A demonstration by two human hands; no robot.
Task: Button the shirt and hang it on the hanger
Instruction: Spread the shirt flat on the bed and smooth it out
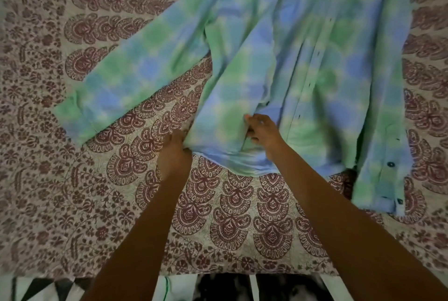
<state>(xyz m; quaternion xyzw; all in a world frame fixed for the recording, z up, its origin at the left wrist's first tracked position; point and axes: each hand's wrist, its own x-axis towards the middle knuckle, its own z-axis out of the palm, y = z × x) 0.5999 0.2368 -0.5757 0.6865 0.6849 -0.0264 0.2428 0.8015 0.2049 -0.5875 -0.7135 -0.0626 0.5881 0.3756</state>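
Lying spread on a patterned bed (242, 215), hem nearest and collar end farthest: a blue-green shirt (242, 58), one sleeve (135, 77) flung out to the left. Lower front apparently unfastened, edges parted near the hem. Left grip (173, 150) curled tight round the hem's left corner. Right grip (260, 131) pinching the front edge just above the hem. Judged barely begun: no button plainly fastened, so buttoning and hanging both left to do. No hanger in view.
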